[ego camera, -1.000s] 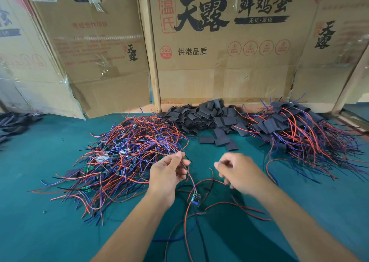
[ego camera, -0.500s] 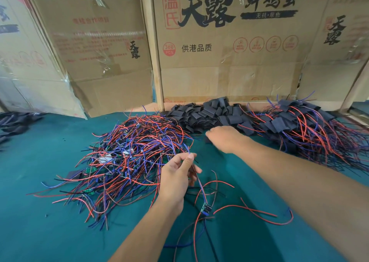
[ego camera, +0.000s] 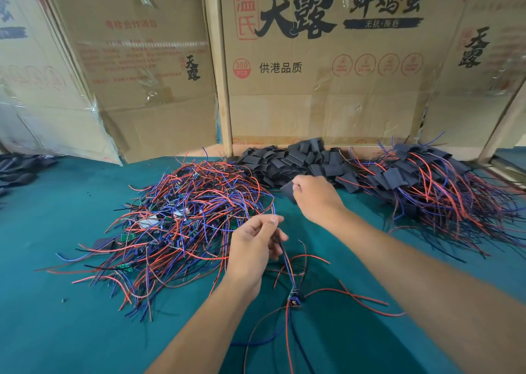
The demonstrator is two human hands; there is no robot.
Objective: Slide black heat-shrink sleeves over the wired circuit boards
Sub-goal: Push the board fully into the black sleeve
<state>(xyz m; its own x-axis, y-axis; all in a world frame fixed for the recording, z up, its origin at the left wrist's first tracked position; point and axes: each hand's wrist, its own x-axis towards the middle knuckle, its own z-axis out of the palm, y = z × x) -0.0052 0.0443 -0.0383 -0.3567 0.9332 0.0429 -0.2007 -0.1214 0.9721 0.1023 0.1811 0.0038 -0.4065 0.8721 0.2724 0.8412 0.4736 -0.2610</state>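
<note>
Unsleeved boards [ego camera: 182,220] left, sleeve pile [ego camera: 296,160] behind centre — sleeved boards [ego camera: 427,185] right.

You have red, blue and black wires [ego camera: 182,217] left of your hands, black sleeves [ego camera: 296,160] beyond them, a teal tabletop [ego camera: 71,331], and brown cardboard boxes [ego camera: 327,103] printed black and red.

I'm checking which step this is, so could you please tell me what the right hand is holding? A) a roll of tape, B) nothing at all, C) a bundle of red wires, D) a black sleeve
D: the right hand pinches a black sleeve at the edge of the pile of sleeves, while the left hand holds the wires of a small circuit board hanging below it.
</note>
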